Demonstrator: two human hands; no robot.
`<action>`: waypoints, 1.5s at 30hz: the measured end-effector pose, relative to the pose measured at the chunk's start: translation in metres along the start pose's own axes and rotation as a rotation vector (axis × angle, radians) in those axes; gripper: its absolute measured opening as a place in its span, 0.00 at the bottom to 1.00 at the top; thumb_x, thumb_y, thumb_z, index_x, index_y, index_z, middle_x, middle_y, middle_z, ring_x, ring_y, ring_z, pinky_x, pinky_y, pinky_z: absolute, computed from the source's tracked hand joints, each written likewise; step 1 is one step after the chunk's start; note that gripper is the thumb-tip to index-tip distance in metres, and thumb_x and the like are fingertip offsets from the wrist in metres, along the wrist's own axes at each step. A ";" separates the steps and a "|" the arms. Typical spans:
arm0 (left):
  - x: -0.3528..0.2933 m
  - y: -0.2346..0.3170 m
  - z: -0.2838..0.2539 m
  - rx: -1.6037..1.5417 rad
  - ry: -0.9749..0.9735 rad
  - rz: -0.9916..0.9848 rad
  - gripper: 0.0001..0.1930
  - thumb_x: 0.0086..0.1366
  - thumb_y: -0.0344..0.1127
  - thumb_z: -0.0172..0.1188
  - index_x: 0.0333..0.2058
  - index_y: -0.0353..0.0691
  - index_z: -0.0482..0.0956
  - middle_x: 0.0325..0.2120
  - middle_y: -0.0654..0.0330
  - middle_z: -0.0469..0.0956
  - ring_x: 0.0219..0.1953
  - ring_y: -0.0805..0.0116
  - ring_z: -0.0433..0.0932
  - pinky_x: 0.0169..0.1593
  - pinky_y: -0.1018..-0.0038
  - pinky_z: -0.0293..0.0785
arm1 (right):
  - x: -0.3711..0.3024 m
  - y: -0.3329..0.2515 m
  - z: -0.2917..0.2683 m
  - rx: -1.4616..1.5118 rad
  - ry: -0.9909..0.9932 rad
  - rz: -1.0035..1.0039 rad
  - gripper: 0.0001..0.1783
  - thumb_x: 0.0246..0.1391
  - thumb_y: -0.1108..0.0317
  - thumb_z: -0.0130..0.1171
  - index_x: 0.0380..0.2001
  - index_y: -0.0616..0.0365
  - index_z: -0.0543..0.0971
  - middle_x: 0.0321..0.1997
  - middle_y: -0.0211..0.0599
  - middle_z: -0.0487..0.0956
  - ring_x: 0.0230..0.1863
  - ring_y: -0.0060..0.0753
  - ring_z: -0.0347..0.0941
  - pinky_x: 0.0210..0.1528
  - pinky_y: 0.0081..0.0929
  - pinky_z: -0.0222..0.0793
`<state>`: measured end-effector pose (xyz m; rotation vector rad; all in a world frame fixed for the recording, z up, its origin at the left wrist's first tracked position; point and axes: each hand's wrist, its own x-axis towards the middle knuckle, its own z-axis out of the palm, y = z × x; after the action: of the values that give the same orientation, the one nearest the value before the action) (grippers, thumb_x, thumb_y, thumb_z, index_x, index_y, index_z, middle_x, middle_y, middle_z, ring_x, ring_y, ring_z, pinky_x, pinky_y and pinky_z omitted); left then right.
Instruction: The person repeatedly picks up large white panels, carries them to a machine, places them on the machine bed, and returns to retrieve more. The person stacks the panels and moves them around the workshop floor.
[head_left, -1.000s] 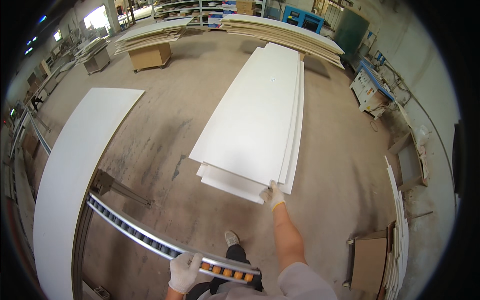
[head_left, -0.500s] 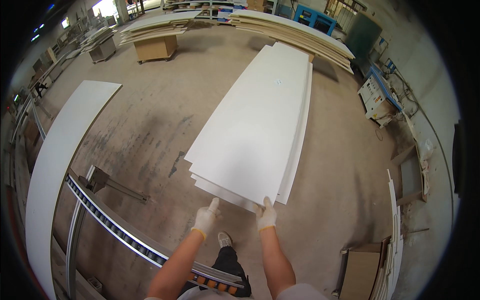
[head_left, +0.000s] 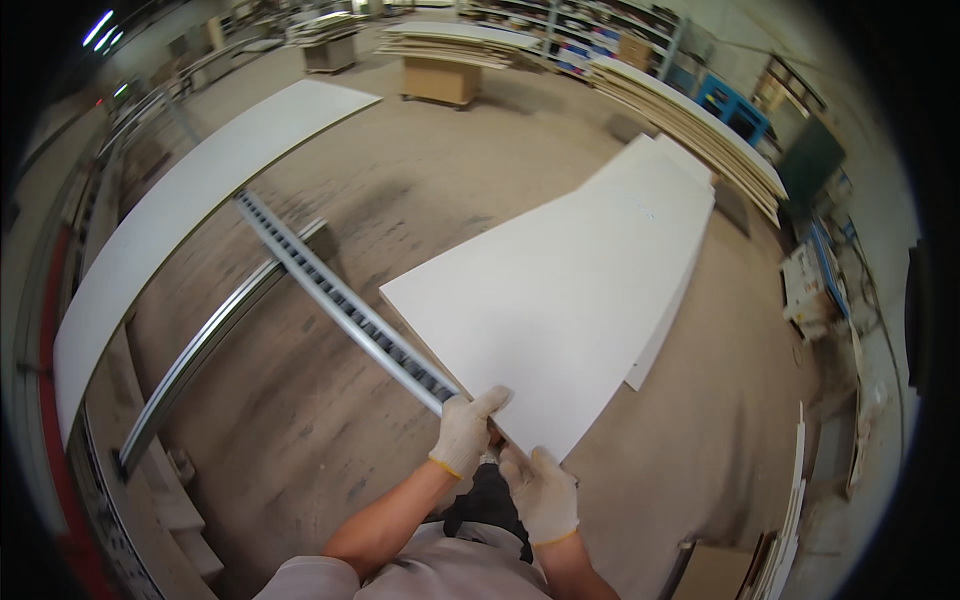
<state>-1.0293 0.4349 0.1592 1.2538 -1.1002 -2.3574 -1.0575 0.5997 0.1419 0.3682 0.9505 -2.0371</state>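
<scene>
A large white board [head_left: 540, 320] lies in front of me, its near edge drawn up close to my body. My left hand [head_left: 466, 432], in a cream knit glove, grips that near edge with the thumb on top. Farther right along the same edge, my right hand [head_left: 542, 492], gloved alike, is closed around the board near its corner; the fingers underneath are hidden. Under the board, another white board [head_left: 662, 335] shows along the right side, and the rest of the pile is covered.
A metal roller rail [head_left: 335, 290] runs from near my left hand to a long white panel [head_left: 190, 205] at left. Stacked boards [head_left: 690, 105] stand at the far right, another stack [head_left: 455, 45] on a wheeled base [head_left: 440, 80] at the back. Leaning panels [head_left: 795, 505] line the right.
The top board has come toward me and swung askew of the pile, its near left corner out to the left. My left hand has closed on its edge. The view has turned left.
</scene>
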 end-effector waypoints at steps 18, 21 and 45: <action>-0.317 -0.080 -0.316 -0.176 0.496 0.260 0.23 0.62 0.38 0.67 0.48 0.22 0.81 0.40 0.52 0.85 0.37 0.64 0.84 0.43 0.70 0.80 | -0.034 0.070 -0.048 -0.207 -0.125 0.072 0.33 0.74 0.45 0.45 0.69 0.58 0.67 0.66 0.42 0.73 0.65 0.48 0.71 0.65 0.47 0.70; -0.381 -0.092 -0.342 -0.082 0.575 0.340 0.26 0.59 0.44 0.68 0.44 0.23 0.83 0.37 0.52 0.85 0.37 0.66 0.84 0.42 0.71 0.79 | -0.030 0.064 -0.066 -0.265 -0.116 -0.041 0.33 0.73 0.46 0.45 0.69 0.61 0.67 0.67 0.43 0.73 0.64 0.48 0.71 0.65 0.46 0.69; -0.868 -0.334 -0.571 -0.389 0.928 0.353 0.20 0.63 0.41 0.69 0.43 0.25 0.86 0.34 0.54 0.86 0.31 0.69 0.85 0.36 0.74 0.80 | -0.413 0.282 -0.124 -0.867 -0.414 -0.016 0.40 0.71 0.45 0.45 0.74 0.63 0.60 0.76 0.54 0.63 0.75 0.58 0.57 0.75 0.54 0.54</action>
<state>-0.0182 0.8357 0.2446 1.5584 -0.4655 -1.3483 -0.5933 0.8238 0.1492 -0.5051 1.4317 -1.4376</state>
